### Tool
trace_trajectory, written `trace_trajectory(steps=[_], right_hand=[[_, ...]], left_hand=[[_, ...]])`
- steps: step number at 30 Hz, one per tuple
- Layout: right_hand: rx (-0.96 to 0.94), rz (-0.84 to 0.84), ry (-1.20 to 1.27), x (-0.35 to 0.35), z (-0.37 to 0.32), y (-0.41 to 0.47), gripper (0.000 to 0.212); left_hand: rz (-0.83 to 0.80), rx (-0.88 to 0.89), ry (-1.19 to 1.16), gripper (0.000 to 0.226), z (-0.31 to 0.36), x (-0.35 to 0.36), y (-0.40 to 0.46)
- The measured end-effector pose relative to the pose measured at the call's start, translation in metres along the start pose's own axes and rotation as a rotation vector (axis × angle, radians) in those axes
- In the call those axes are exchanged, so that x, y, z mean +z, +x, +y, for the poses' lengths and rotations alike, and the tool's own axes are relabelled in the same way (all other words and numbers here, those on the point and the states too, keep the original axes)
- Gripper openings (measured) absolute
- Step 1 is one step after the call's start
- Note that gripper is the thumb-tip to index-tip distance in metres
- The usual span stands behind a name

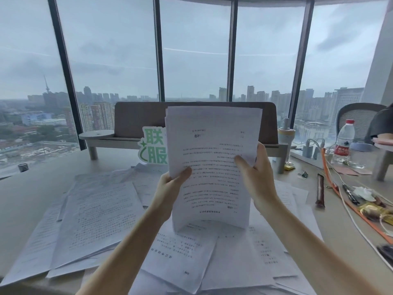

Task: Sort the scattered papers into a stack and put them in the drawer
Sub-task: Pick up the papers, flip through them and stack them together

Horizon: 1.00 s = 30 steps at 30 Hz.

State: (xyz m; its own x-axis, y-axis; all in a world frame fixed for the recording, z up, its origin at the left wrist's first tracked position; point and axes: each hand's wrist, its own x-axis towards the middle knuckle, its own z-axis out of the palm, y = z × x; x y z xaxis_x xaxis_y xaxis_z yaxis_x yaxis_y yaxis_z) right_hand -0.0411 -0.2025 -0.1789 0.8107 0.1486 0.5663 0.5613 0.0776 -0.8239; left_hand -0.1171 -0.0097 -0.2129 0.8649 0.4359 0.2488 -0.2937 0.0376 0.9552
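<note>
The left hand (168, 189) pinches the left edge of a sheaf of white printed paper sheets (212, 158), thumb across the front and the other fingers hidden behind; the right hand (256, 177) grips the right edge the same way, thumb pressed on the printed face, fingers curled around the back. The sheaf stands upright between the two hands, its long axis vertical, its lower edge resting on the loose white printed papers (100, 222) that lie spread over the pale desk surface (25, 201) below and to both sides of the fingers. The printed face turns toward the person; the text appears upside down. The top edges of the sheets are slightly uneven, and the bottom bows forward a little. Beyond the left fingertips a green and white die-cut sign with large characters (153, 146) stands partly hidden behind the sheaf. Right of the right fingers, well apart, a clear plastic water bottle with a red cap and red label (344, 141) stands upright, seemingly with little in it. Nearer that hand stands a pale cylindrical flask with a lid (286, 135), its contents unseen. Far left of the left fingers sits a small dark mesh pot (23, 167); I cannot tell what it holds.
</note>
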Motion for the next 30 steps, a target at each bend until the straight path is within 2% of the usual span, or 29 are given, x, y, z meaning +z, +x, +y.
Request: trace_trajectory(steps=[3, 6, 8, 11, 13, 16, 19, 21, 23, 24, 26, 28, 30], right_hand=[[-0.17, -0.006, -0.117, -0.002, -0.018, 0.012, 0.075], [-0.389, -0.009, -0.225, -0.002, -0.042, 0.027, 0.089], [-0.497, -0.011, -0.33, -0.001, -0.057, 0.036, 0.084], [-0.474, -0.023, -0.564, 0.0, -0.067, 0.049, 0.05], [-0.461, -0.014, -0.642, -0.001, -0.064, 0.054, 0.035], [-0.479, -0.004, -0.654, -0.002, -0.056, 0.055, 0.038], [-0.391, -0.026, -0.518, -0.004, -0.049, 0.054, 0.064], [-0.254, -0.059, -0.302, -0.004, -0.038, 0.049, 0.083], [-0.063, -0.059, -0.063, -0.003, -0.016, 0.04, 0.088], [0.029, -0.054, -0.009, -0.003, 0.0, 0.033, 0.084], [0.169, -0.087, -0.041, -0.001, 0.032, 0.017, 0.06], [0.242, -0.123, -0.107, 0.001, 0.051, 0.004, 0.036], [0.249, -0.115, -0.164, 0.001, 0.056, 0.0, 0.03]], left_hand=[[0.005, -0.004, -0.006, 0.021, -0.001, -0.001, 0.001], [0.002, -0.016, -0.001, 0.023, -0.003, -0.005, 0.002], [-0.018, -0.02, 0.0, 0.024, -0.005, -0.007, 0.001], [-0.048, -0.027, -0.018, 0.028, -0.007, -0.009, 0.0], [-0.054, -0.04, -0.011, 0.029, -0.01, -0.011, 0.001], [-0.065, -0.044, 0.033, 0.023, -0.016, -0.012, 0.001], [-0.069, -0.048, 0.047, 0.027, -0.02, -0.011, -0.002], [-0.078, -0.05, 0.044, 0.031, -0.021, -0.012, -0.002], [-0.09, -0.05, 0.042, 0.028, -0.021, -0.013, -0.002], [-0.087, -0.052, 0.042, 0.027, -0.021, -0.013, -0.001], [-0.069, -0.069, 0.049, 0.025, -0.021, -0.011, 0.0], [-0.068, -0.092, 0.061, 0.024, -0.02, -0.009, 0.003], [-0.08, -0.113, 0.074, 0.025, -0.016, -0.007, 0.005]])
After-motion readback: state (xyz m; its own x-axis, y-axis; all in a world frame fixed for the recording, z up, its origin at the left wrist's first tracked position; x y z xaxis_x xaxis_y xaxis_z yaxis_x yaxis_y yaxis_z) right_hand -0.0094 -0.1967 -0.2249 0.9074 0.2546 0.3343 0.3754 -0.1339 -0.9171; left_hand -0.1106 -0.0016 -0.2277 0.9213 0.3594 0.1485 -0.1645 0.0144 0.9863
